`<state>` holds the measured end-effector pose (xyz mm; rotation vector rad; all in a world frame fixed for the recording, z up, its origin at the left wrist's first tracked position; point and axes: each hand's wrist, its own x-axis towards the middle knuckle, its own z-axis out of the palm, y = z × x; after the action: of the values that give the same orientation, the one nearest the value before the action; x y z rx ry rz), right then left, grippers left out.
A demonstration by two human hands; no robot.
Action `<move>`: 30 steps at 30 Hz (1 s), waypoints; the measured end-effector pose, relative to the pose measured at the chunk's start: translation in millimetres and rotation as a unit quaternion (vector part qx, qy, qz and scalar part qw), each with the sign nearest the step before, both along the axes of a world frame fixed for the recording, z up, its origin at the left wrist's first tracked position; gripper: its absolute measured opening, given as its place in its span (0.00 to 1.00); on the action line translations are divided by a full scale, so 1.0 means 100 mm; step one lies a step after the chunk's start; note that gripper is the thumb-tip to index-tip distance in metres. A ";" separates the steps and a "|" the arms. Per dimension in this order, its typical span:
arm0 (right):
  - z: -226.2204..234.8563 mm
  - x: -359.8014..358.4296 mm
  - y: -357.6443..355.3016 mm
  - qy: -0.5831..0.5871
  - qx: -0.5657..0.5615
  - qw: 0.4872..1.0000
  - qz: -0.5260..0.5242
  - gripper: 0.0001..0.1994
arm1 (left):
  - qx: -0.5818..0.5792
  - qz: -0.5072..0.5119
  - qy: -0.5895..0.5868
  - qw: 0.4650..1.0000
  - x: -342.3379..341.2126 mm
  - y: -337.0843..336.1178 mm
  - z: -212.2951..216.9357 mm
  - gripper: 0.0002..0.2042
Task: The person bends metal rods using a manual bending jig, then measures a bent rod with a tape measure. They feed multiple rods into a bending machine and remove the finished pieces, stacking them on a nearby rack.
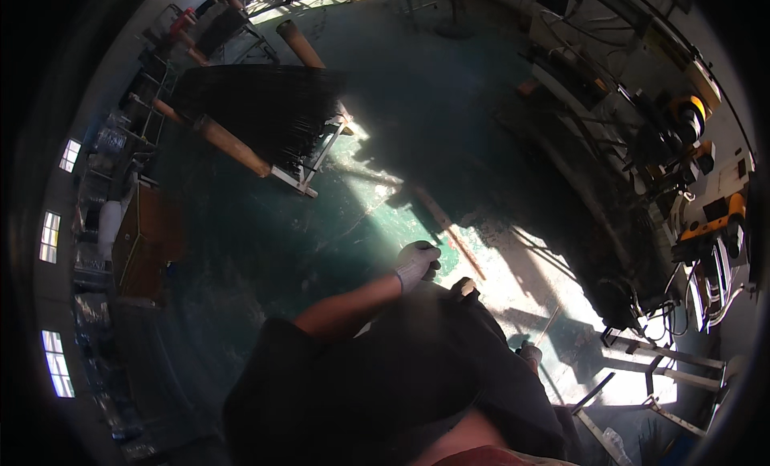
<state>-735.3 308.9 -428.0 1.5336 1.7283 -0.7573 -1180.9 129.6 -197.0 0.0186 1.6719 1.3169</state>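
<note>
My left hand (pixel 415 263), in a pale glove with dark fingertips, reaches out ahead of my body over the sunlit edge of the green floor. Its fingers are curled in, and whatever they may hold is hidden. Further right and lower, my right hand (pixel 529 353) shows only in part beside my dark clothing. A thin pale rod (pixel 549 326) rises from it, and the fingers seem closed round it. Between the hands, a small dark shape with a pale tip (pixel 465 288) pokes out past my clothing; its kind is unclear.
Ahead left, a metal rack with brown rollers (pixel 233 147) bears a mass of black strands (pixel 265 105). A long brown strip (pixel 451 232) lies on the floor. At left stands a brown box (pixel 138 241). Machinery with yellow-orange parts (pixel 712 217) and metal frames (pixel 666 366) line the right.
</note>
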 end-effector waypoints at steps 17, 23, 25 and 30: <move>0.88 -7.00 0.11 0.445 0.058 0.874 0.186 0.20 | 0.122 0.374 -0.036 0.919 -2.67 -1.73 -0.54 0.09; 1.98 -8.74 -0.95 0.419 0.020 0.838 0.350 0.24 | -0.012 0.436 0.007 0.900 -3.45 -2.50 -0.29 0.09; 2.27 -9.24 -1.05 0.395 0.003 0.836 0.381 0.24 | -0.014 0.463 -0.004 0.886 -3.57 -2.62 -0.37 0.09; 1.78 -10.43 -0.84 0.426 0.111 0.800 0.408 0.28 | -0.005 0.527 -0.061 0.848 -3.71 -2.48 -0.57 0.08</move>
<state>-1777.9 225.3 -250.0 0.3510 2.9123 -0.8240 -1552.3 -118.3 -253.8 -1.1118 1.5911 2.0216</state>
